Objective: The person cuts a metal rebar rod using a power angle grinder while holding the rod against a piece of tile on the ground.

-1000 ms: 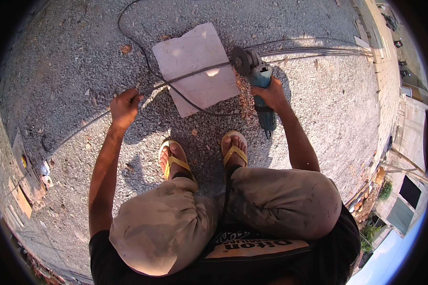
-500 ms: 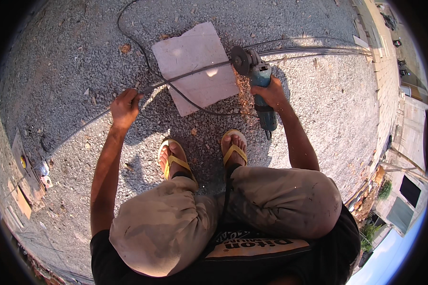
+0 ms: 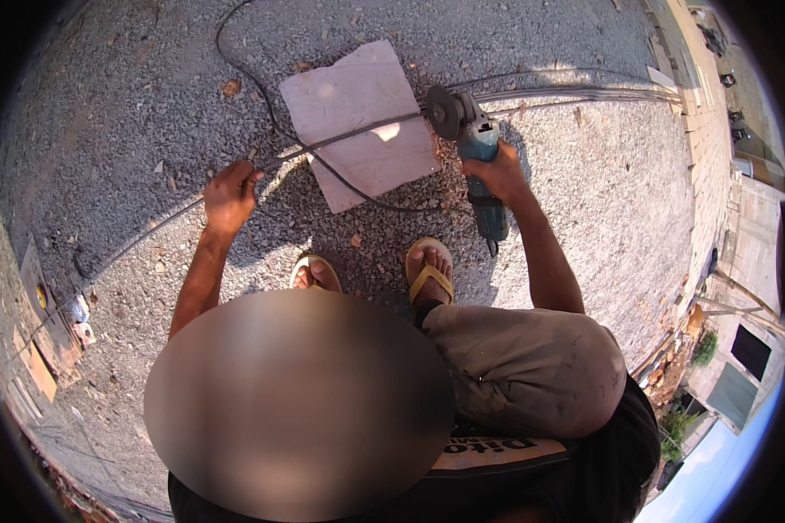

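Note:
My right hand (image 3: 497, 174) is wrapped round the body of a teal angle grinder (image 3: 480, 148). The grinder's cutting disc (image 3: 443, 112) meets a dark, thin metal rod (image 3: 353, 134) just past the right edge of a pale stone slab (image 3: 349, 96). Over on the left, my left hand (image 3: 230, 196) is closed round the same rod, which runs across the slab. Only a few faint orange specks show below the disc.
A dark power cord (image 3: 266, 100) loops over the gravel (image 3: 166, 87), passes under the rod and crosses the slab. More long rods (image 3: 584, 92) lie to the right, reaching a block edge (image 3: 702, 148). My sandalled feet (image 3: 429, 266) are close to the slab.
The bright spray of orange sparks beneath the disc has almost died away. Both hands and the grinder have barely moved. A blurred oval now covers my left leg.

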`<action>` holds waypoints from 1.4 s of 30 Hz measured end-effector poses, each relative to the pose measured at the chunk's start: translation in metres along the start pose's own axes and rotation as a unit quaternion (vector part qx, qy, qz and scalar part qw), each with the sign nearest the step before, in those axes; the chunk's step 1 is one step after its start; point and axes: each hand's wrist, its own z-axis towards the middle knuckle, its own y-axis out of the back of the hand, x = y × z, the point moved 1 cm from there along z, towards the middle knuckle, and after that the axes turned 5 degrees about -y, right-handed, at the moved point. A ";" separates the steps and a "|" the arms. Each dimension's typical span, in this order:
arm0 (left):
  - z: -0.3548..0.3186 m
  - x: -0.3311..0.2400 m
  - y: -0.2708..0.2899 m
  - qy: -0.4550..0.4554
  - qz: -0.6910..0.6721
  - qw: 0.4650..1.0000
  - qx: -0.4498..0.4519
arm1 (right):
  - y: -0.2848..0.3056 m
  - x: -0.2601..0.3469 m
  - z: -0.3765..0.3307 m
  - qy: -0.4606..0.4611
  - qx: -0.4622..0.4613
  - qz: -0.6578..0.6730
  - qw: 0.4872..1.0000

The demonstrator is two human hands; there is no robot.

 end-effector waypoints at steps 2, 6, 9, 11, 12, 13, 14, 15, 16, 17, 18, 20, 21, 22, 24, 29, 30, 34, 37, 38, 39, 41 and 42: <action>-0.001 0.001 0.001 -0.002 0.003 1.000 0.006 | 0.000 0.005 0.000 -0.011 0.006 -0.023 1.000; 0.001 0.001 -0.001 0.007 -0.011 1.000 0.013 | 0.004 0.007 -0.003 -0.013 -0.013 -0.040 0.999; 0.000 0.002 -0.001 0.018 -0.019 1.000 0.015 | 0.003 0.008 -0.003 -0.009 -0.019 -0.059 0.998; 0.000 0.003 -0.001 0.026 -0.020 0.999 0.018 | 0.004 0.005 0.000 0.008 0.007 -0.043 0.999; 0.001 0.003 -0.002 0.026 -0.027 0.999 0.020 | 0.005 0.005 -0.001 0.008 0.006 -0.043 0.999; 0.002 0.004 -0.003 0.025 -0.035 0.999 0.021 | 0.006 0.006 -0.002 -0.006 0.003 -0.037 0.999; 0.001 0.004 -0.003 0.025 -0.035 0.999 0.021 | 0.005 0.008 -0.002 -0.020 0.002 -0.032 0.999; 0.001 0.004 -0.003 0.035 -0.036 0.998 0.027 | 0.005 0.010 -0.003 -0.019 0.002 -0.032 0.999; 0.001 0.005 -0.003 0.045 -0.036 0.998 0.032 | 0.004 0.013 -0.004 -0.026 -0.005 -0.037 0.999; 0.000 0.005 -0.003 0.046 -0.035 0.998 0.032 | 0.003 0.014 -0.005 -0.031 -0.012 -0.041 0.999; 0.000 0.006 -0.003 0.050 -0.037 0.997 0.036 | 0.003 0.014 -0.004 -0.031 -0.011 -0.041 0.999; -0.002 0.008 -0.002 0.056 -0.037 0.997 0.039 | 0.001 0.008 -0.002 -0.004 -0.013 -0.088 0.996; -0.003 0.009 -0.001 0.064 -0.044 0.996 0.044 | -0.001 -0.003 -0.001 -0.004 -0.011 -0.088 0.996; -0.001 0.008 -0.002 0.069 -0.051 0.995 0.048 | 0.001 -0.020 -0.001 -0.035 -0.016 -0.045 0.998; 0.001 0.006 0.001 0.069 -0.050 0.995 0.052 | 0.001 -0.027 -0.008 -0.061 -0.026 0.050 0.997; 0.000 0.002 0.008 0.001 -0.044 0.998 0.042 | 0.021 -0.023 -0.020 -0.051 0.006 0.268 0.962; -0.008 0.012 0.013 -0.036 -0.020 0.999 0.022 | 0.023 -0.021 -0.024 -0.044 0.009 0.302 0.952; -0.047 0.055 0.040 -0.011 0.124 0.991 0.056 | 0.041 -0.019 -0.049 -0.055 0.025 0.379 0.924; -0.090 0.102 0.075 0.040 0.170 0.982 0.068 | 0.031 -0.038 -0.056 -0.105 0.003 0.439 0.892; -0.089 0.107 0.074 0.053 0.144 0.986 0.062 | 0.043 -0.034 -0.065 -0.108 -0.016 0.438 0.892; -0.085 0.109 0.080 0.046 0.144 0.987 0.061 | 0.045 -0.042 -0.070 -0.106 -0.021 0.441 0.891; -0.078 0.111 0.087 0.099 0.086 0.986 0.103 | 0.049 -0.059 -0.078 -0.133 -0.039 0.436 0.889; -0.077 0.111 0.088 0.059 0.092 0.991 0.076 | 0.048 -0.067 -0.078 -0.140 -0.039 0.438 0.887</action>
